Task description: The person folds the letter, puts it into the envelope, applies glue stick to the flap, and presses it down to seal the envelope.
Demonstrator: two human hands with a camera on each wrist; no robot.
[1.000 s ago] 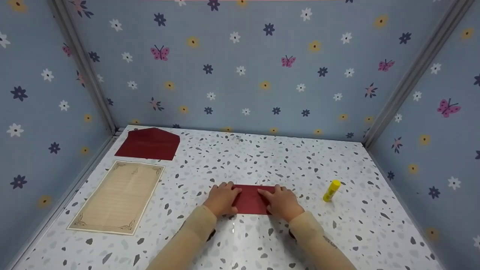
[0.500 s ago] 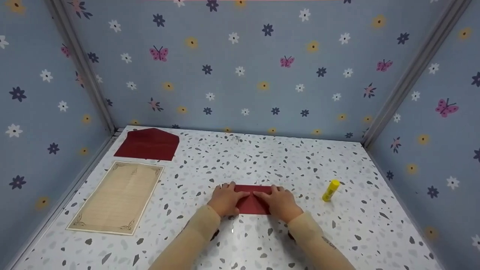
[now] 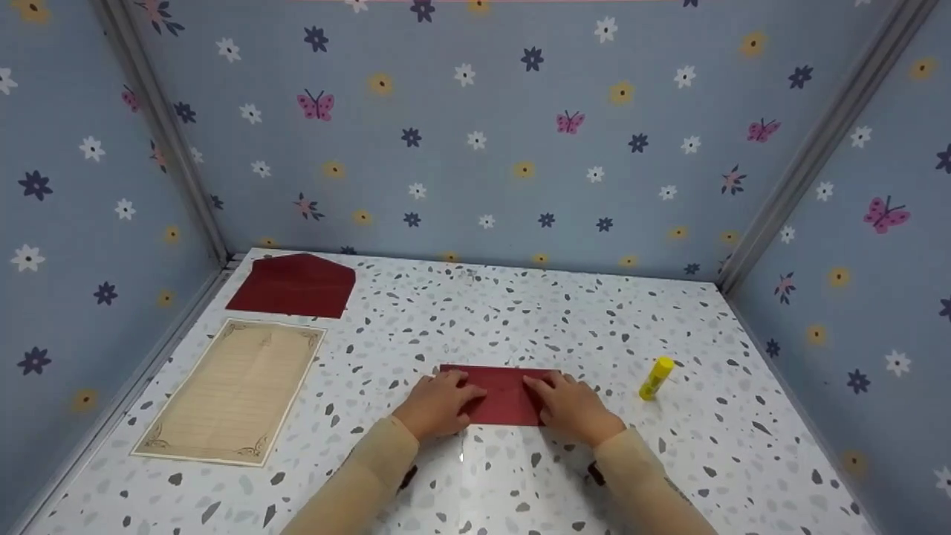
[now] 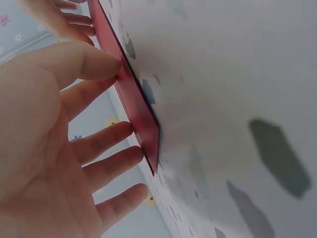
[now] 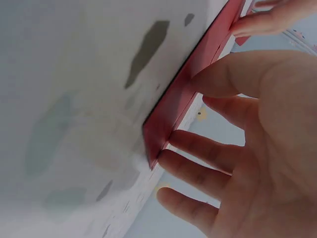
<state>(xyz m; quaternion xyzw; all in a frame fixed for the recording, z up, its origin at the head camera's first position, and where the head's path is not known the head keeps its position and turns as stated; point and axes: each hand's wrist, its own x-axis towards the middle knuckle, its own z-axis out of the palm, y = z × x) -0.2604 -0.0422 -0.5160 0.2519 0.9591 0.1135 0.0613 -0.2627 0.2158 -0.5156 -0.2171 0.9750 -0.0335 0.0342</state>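
A red envelope point(image 3: 507, 407) lies flat near the front middle of the table, its long side running left to right. My left hand point(image 3: 437, 405) touches its left part, thumb and fingertips resting on the paper. On the right part rests my right hand point(image 3: 581, 410) in much the same way. In the left wrist view the thumb of the left hand point(image 4: 54, 124) is on the near face of the red envelope point(image 4: 141, 116) and the extended fingers reach its far edge. The right wrist view shows the right hand point(image 5: 247, 134) with fingers extended along the red envelope point(image 5: 171, 106).
Another red envelope point(image 3: 297, 288), its pointed flap raised, lies at the back left. In front of it is a cream sheet of letter paper point(image 3: 234, 394) with an ornate border. A yellow glue stick point(image 3: 657, 379) stands to the right. Flowered walls point(image 3: 475, 163) enclose the speckled table point(image 3: 475, 319).
Both thumbs first came together at the envelope's middle. Since then the hands have drawn apart, left hand leftward and right hand rightward, baring more of the envelope.
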